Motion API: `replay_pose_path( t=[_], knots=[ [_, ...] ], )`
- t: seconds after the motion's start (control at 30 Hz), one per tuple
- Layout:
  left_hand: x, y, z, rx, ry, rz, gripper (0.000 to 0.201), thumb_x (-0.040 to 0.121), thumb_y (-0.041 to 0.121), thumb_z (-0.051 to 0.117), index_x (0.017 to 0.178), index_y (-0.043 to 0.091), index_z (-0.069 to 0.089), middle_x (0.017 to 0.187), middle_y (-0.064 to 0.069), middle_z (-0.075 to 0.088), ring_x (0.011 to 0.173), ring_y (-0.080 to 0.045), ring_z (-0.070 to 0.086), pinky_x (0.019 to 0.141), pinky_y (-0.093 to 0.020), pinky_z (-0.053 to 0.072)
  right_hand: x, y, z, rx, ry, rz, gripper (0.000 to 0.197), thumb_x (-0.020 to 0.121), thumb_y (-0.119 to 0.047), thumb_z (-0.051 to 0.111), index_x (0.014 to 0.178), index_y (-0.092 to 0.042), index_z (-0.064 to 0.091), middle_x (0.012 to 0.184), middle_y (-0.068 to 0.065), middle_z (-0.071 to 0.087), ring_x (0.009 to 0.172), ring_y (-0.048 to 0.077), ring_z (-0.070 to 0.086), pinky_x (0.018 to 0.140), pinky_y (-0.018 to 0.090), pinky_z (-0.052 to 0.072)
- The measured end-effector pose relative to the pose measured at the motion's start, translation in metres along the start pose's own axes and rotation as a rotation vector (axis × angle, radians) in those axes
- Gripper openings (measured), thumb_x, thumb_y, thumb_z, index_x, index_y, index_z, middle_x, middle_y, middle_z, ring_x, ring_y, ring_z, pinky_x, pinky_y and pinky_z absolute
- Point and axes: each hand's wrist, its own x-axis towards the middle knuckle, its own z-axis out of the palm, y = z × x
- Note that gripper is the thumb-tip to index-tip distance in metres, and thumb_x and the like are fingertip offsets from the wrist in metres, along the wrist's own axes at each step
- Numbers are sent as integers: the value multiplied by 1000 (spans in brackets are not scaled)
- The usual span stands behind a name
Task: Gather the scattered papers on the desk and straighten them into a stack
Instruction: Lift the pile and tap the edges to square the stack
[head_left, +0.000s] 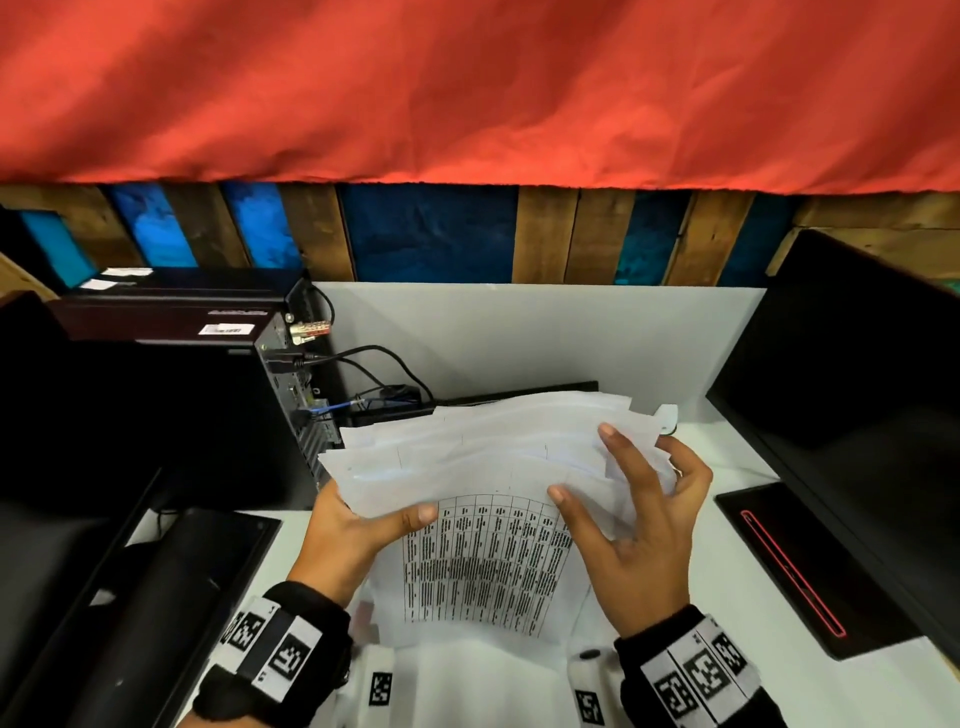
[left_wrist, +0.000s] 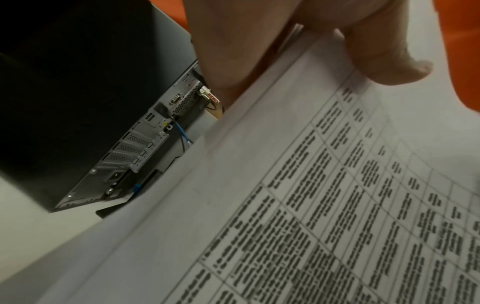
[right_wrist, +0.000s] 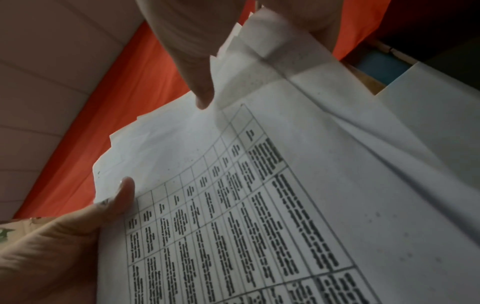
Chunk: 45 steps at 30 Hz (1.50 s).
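Note:
A bundle of white papers (head_left: 488, 457) is held on edge over the white desk (head_left: 737, 525), its top edges fanned and uneven. The front sheet (head_left: 483, 566) carries a printed table. My left hand (head_left: 374, 525) grips the bundle's left edge, thumb on the front and fingers hidden behind. My right hand (head_left: 634, 519) holds the right edge, thumb and forefinger on the front, the other fingers curled round the side. The left wrist view shows my left thumb (left_wrist: 384, 57) lying on the printed sheet (left_wrist: 285, 195). In the right wrist view my right thumb (right_wrist: 122, 195) and a finger (right_wrist: 200, 86) pinch the sheets (right_wrist: 259, 174).
A black computer tower (head_left: 197, 395) with cables (head_left: 374, 364) stands close to the left of the papers. A dark monitor (head_left: 857, 389) and its base (head_left: 795, 566) are at the right. Another dark screen (head_left: 156, 597) lies at the lower left. A white divider (head_left: 519, 332) backs the desk.

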Motion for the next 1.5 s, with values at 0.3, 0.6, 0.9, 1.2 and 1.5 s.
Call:
replay_pose_path(
  t=[0.3, 0.6, 0.9, 1.2, 1.5],
  knots=[
    [-1, -5, -3, -15, -27, -53, 88, 33, 33, 95, 112, 8, 63, 108, -11, 73, 102, -24, 69, 78, -24, 56, -4, 3, 3, -23, -26, 9, 50, 73, -30, 78, 118, -25, 58, 128, -2, 25, 126, -18, 24, 95, -5, 27],
    [-4, -5, -4, -38, -16, -79, 87, 31, 31, 96, 109, 9, 64, 105, -11, 74, 99, -24, 70, 75, -25, 56, -12, 4, 4, 51, 9, 59, 42, 72, -31, 76, 111, -22, 63, 123, -8, 29, 124, -11, 33, 98, -1, 31],
    [-4, 21, 13, -62, 115, 104, 80, 44, 33, 90, 114, 11, 59, 112, -10, 69, 102, -20, 69, 79, -26, 56, -12, -7, 4, 135, -2, 43, 30, 72, -39, 72, 98, -26, 66, 122, 3, 34, 127, -3, 35, 100, 6, 33],
    [-16, 34, 40, 99, 519, 248, 68, 60, 31, 87, 116, 29, 49, 102, 14, 60, 98, -14, 66, 85, -41, 57, -18, -9, -1, 173, 23, 27, 30, 68, -28, 79, 80, -11, 57, 112, -3, 38, 121, -11, 36, 91, 0, 32],
    [-14, 26, 28, 60, 440, 234, 26, 85, -9, 54, 108, 4, 52, 93, -7, 61, 80, -7, 65, 65, -16, 53, -21, -8, -4, 140, -39, -18, 57, 66, -39, 79, 117, -41, 54, 126, -22, 29, 117, -4, 42, 97, 6, 38]
  ],
)
